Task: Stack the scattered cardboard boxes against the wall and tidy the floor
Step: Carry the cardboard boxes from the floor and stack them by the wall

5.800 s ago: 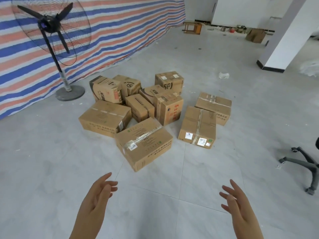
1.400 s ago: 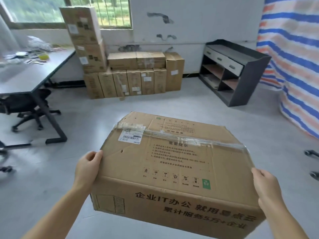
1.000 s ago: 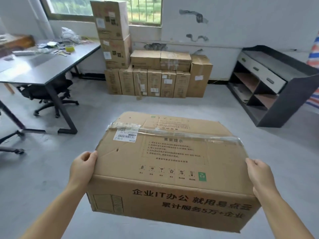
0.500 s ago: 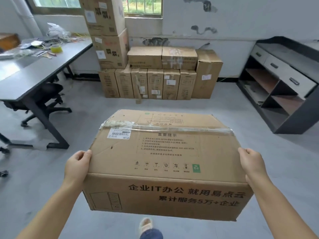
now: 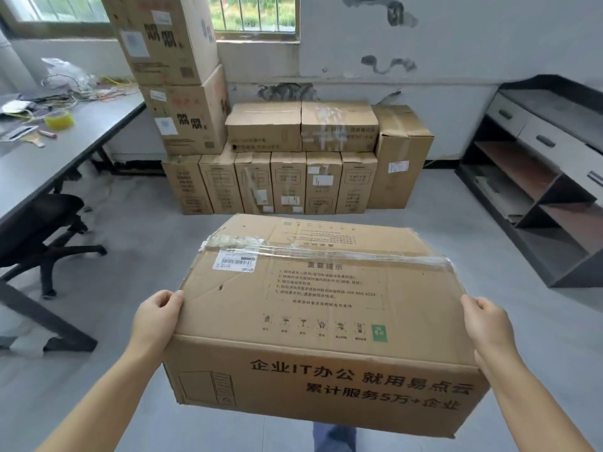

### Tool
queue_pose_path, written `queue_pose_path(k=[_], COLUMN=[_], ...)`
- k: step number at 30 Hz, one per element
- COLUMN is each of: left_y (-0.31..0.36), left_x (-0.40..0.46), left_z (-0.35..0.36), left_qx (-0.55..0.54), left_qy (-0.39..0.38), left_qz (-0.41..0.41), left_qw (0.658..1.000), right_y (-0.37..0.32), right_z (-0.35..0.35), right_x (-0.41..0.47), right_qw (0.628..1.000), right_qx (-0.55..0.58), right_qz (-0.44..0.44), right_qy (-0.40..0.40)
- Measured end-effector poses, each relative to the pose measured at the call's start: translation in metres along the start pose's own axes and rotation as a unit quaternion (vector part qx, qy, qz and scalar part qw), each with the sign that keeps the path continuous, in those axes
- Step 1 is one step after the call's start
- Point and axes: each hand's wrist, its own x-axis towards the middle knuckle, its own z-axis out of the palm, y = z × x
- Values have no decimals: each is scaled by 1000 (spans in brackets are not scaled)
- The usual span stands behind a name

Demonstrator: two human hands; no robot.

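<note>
The large brown cardboard carton with clear tape across its lid and black printed lettering on its near face (image 5: pixel 313 321) is carried clear of the grey floor (image 5: pixel 137 243), at 6 o'clock in the view. It is held level, lid up, which agrees with the row of handling symbols printed on the lid.

The left hand (image 5: pixel 156 318) grips the left end at 8 o'clock and the right hand (image 5: pixel 486 324) grips the right end at 4 o'clock. On each hand the fingers curl over the top edge of the carton end, with the palm against the end wall. Opposed grips at the two short ends probably serve to balance a wide load and to keep the lid and the view ahead unobstructed.

At 12 o'clock, the stack of brown cardboard boxes against the white wall (image 5: pixel 293 164) is the likely destination. Its base is a row of narrow boxes stood on end, with two flat boxes (image 5: pixel 300 127) laid across them. Two larger boxes (image 5: pixel 182 86) rise in a column at 11 o'clock, and one tall box (image 5: pixel 401 158) closes the row at 1 o'clock.

The carried carton is well apart from the stack. The flat boxes appear to offer a level seat.

The grey desk surface (image 5: pixel 49 164) lies at 9 o'clock and the dark open shelf unit (image 5: pixel 538 197) at 3 o'clock.
</note>
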Motion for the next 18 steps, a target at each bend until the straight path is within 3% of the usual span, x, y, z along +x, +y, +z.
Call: queue_pose_path(k=[18], left_y=[149], left_x=[360], left_z=[139], left_qx=[-31], left_qy=[56], left_qz=[-96], left_qw=[993], right_y=[-263], right_z=[231], right_x=[345], right_qw=[995], right_qx=[-4], right_qz=[-87], right_qy=[-53])
